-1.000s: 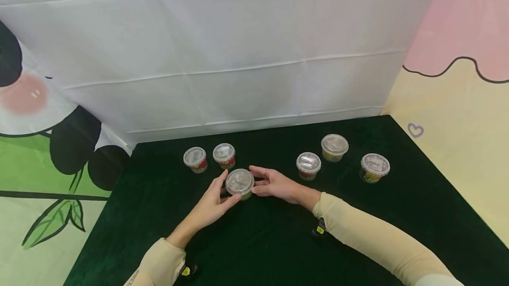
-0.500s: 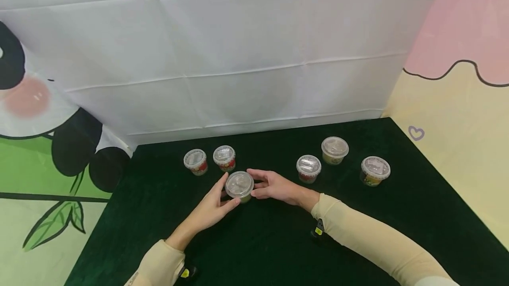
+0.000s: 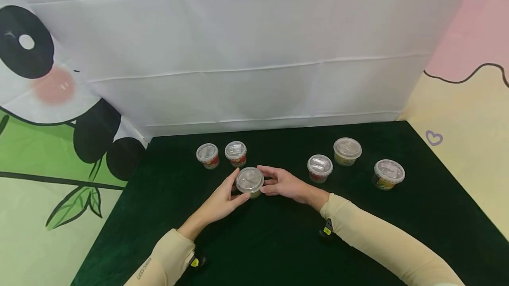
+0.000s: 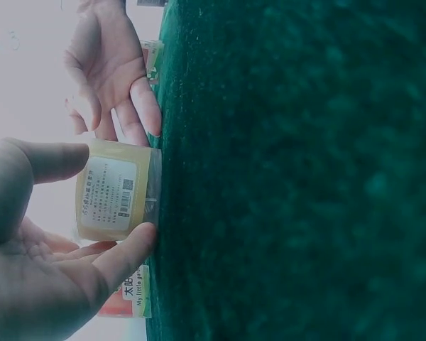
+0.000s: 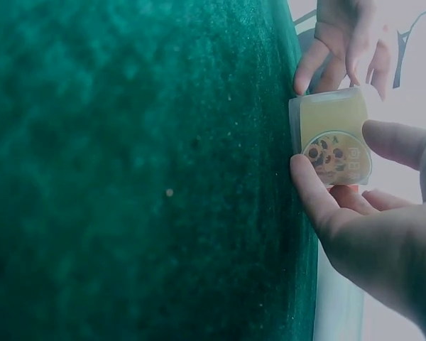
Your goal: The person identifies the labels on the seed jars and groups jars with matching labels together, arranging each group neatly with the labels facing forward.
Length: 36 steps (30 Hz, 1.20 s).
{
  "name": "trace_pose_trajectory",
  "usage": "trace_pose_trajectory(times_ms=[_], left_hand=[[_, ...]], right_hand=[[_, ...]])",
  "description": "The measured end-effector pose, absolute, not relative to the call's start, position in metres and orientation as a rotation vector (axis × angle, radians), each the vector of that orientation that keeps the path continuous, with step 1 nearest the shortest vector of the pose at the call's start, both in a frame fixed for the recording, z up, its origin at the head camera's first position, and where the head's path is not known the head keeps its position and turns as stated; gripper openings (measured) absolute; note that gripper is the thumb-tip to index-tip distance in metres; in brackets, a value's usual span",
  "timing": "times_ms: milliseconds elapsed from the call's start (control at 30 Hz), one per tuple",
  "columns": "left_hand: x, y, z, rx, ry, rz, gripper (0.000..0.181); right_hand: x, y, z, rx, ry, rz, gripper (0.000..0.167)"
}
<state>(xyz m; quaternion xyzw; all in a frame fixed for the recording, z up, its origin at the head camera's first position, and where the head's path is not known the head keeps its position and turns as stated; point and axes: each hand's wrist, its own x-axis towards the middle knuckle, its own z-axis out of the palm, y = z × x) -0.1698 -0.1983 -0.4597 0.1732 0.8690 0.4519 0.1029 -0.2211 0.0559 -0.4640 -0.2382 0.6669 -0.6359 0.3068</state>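
Between both hands stands an upright round plastic tub with a clear lid. Its yellow side carries a white printed label in the left wrist view and a sunflower picture on the tub in the right wrist view. My left hand holds its left side between thumb and fingers. From the opposite side my right hand grips it, thumb on the near edge, fingers at the far edge. I cannot tell whether its base touches the dark green cloth.
Behind the left hand are two lidded tubs with red labels, a left one and a right one. Rightward stand a red-labelled tub, a wider pale one and a yellow-labelled one. A white cloth wall rises behind.
The head view has turned a little to the left, so the whole scene sits further right. Both hands stay on the tub, with no clear movement over the cloth.
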Motion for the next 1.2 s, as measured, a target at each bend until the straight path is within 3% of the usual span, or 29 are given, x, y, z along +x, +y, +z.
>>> trace_pose_trajectory(times_ms=[667,933,1200], left_hand=[[-0.174,-0.197,-0.461,0.532,2.552,1.354,0.086],[-0.172,-0.194,-0.446,0.560,2.551,1.336,0.087],[-0.176,-0.183,-0.423,0.698,2.559,1.359,0.076]], right_hand=[[-0.221,0.056,-0.462,-0.590,1.809,-1.676,0.068],[-0.216,0.065,-0.447,-0.682,1.877,-1.655,0.064],[-0.205,0.088,-0.425,-0.760,1.945,-1.721,0.067]])
